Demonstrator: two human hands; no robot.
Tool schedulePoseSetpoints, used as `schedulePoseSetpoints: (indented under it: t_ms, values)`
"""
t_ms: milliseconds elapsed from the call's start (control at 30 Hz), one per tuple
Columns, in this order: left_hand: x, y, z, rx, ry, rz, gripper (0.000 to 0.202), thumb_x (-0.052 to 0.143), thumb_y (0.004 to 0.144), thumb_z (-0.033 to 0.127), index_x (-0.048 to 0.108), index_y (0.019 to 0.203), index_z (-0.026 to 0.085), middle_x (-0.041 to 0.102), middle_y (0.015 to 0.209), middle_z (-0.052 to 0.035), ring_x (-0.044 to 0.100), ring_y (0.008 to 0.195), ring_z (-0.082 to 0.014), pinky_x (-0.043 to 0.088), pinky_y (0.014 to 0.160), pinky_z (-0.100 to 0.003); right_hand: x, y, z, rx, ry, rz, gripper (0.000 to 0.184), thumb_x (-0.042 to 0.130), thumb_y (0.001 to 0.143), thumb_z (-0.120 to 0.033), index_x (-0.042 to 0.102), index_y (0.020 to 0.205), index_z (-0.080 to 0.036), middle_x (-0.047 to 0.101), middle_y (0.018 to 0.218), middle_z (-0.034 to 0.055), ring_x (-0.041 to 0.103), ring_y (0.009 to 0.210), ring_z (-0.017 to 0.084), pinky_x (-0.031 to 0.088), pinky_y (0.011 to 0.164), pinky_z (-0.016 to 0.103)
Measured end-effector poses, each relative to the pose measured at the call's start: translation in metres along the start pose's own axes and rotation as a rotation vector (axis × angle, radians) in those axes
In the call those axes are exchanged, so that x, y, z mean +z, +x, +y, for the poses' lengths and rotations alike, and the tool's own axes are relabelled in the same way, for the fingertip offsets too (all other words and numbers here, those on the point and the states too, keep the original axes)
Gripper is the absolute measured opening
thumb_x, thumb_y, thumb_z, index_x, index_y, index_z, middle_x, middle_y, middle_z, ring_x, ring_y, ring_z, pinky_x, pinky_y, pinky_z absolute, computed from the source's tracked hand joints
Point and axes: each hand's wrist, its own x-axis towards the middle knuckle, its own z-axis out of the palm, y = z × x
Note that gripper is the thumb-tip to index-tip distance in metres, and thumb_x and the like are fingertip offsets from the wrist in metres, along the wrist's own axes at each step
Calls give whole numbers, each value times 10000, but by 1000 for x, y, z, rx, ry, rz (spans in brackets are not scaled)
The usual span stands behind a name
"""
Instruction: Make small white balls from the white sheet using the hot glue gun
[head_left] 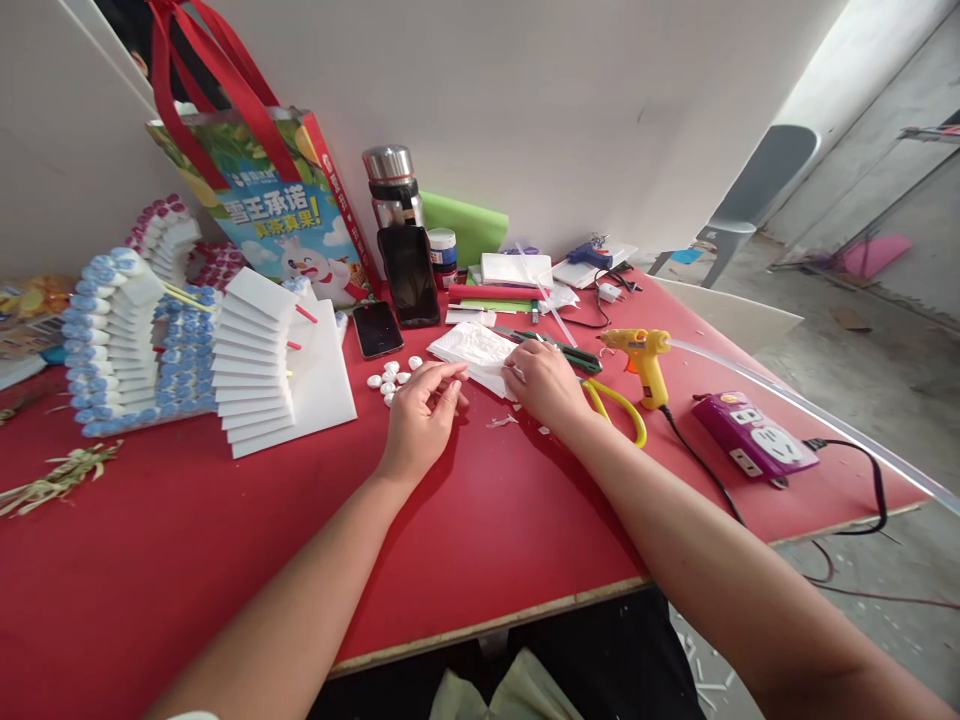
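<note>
My left hand (422, 418) hovers just above the red table, fingers curled and thumb close to them; anything between them is too small to make out. Beside it lies a cluster of small white rolled paper balls (388, 381). My right hand (546, 382) rests at the right edge of a crinkled white tissue stack (472, 345), its fingers bent onto the tissue. Small white scraps (502, 421) lie between the hands. Behind the right wrist are scissors with yellow handles (626, 408) and a green-handled cutter (574, 356).
A yellow glue gun (646, 365) with a long clear stick stands right, near a purple power strip (754, 436). Left are a fanned white card structure (255, 365) and blue-white paper pieces (112, 340). Phones (378, 329), a steel flask (388, 180) and a gift bag (285, 210) stand behind.
</note>
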Motion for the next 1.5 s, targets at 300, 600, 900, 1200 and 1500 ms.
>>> schedulePoseSetpoints:
  t_ms: [300,600,900,1200,1500]
  values:
    - [-4,8,1,-263,-337,136,654,760,857,448,521,1431,248,538,1497,-133,568,1339,-256,519,1057,-376,-35,-4,0,273,1214,132,144,638,804,-347,584,753,-224,587,705,18,536,634,181,442,614,318]
    - [-7,8,11,-566,-754,-195,414,771,830,446,725,1161,200,764,1124,-110,731,1035,-284,630,800,-383,-40,-8,-6,426,1568,-107,203,707,690,-299,525,662,-214,507,612,-10,452,517,131,366,491,277]
    - [-15,12,2,-479,-571,32,293,867,708,374,757,888,170,710,745,-12,562,552,-105,354,417,-201,-43,-4,5,417,1467,-187,256,770,707,-374,628,615,-182,576,577,13,519,504,129,408,491,272]
    - [-6,4,9,-430,-439,-147,256,800,795,436,773,845,187,575,576,25,444,470,-84,330,418,-213,-32,-14,-17,240,1218,-428,474,844,742,-495,713,1093,-204,740,918,47,680,765,179,510,590,246]
    - [-13,11,0,-409,-455,-24,265,850,750,414,739,785,175,563,620,34,393,493,-56,296,424,-192,-32,-14,-14,312,1251,-606,318,913,612,-309,724,819,-158,695,697,14,624,574,148,494,488,238]
